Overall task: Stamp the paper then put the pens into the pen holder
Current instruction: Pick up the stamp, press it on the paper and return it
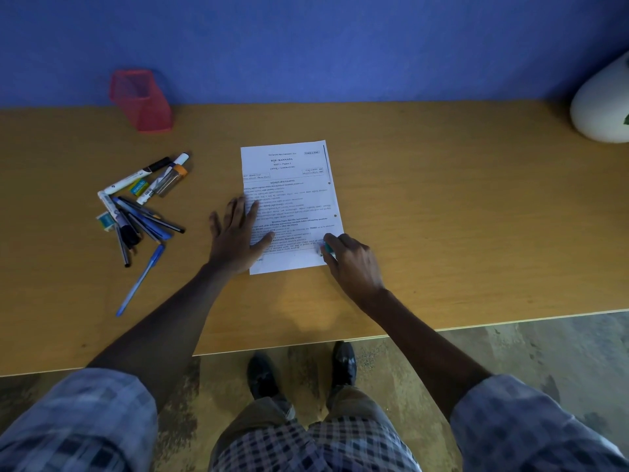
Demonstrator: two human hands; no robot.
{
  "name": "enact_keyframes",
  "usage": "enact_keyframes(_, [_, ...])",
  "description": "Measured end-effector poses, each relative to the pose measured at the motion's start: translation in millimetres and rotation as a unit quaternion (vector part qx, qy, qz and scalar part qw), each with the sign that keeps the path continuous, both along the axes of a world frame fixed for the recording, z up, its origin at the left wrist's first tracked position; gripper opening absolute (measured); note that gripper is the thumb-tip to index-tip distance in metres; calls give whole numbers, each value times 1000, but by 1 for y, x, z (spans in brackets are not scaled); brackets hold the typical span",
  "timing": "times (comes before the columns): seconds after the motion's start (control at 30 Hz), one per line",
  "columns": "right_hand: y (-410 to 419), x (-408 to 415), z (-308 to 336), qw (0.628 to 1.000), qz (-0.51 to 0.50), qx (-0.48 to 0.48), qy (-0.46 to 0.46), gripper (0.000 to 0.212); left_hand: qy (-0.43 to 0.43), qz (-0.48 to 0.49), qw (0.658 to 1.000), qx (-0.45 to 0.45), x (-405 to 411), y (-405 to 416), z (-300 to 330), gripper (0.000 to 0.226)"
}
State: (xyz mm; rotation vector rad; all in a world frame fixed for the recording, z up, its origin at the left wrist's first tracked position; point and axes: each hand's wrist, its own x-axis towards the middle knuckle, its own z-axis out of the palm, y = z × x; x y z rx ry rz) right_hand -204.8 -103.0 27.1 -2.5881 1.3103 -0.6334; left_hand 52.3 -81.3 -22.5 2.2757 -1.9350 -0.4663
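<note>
A person's left hand (235, 233) lies spread flat on the paper (291, 206) at mid-surface. The right hand (350, 260) grips a small stamp (327, 248) at the paper's near right corner. Thin paper likely slides; pinning suits it.

Ochre wood-grain table (442, 216) under a blue wall (340, 46); white paper (296, 185) with black print; red mesh pen holder (143, 100); blue, black and white pens (143, 206), one orange-capped; a small green stamp (328, 248); grey-blue checked sleeves (85, 420); black shoes (343, 362); a white vase (599, 107)
</note>
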Motion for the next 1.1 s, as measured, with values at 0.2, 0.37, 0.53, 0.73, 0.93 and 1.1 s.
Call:
enact_keyframes(0.2, [1,-7,19,998,-25,44,-36,14,6,3,1000,5,1,-1,-2,86])
enact_keyframes(0.37, [6,-20,62,917,-165,181,-316,14,16,-3,1000,0,2,0,0,88])
enact_keyframes(0.53, [9,-29,92,763,-217,351,-497,12,16,-5,1000,0,1,0,3,89])
enact_keyframes(0.73, [11,-40,112,621,-215,451,-604,20,6,-2,1000,0,1,0,4,87])
enact_keyframes(0.93, [4,-46,130,446,-204,511,-706,24,17,5,999,-33,-2,3,4,81])
enact_keyframes(1.1, [0,-50,146,368,-151,514,-760,22,5,4,998,-60,0,-2,3,78])
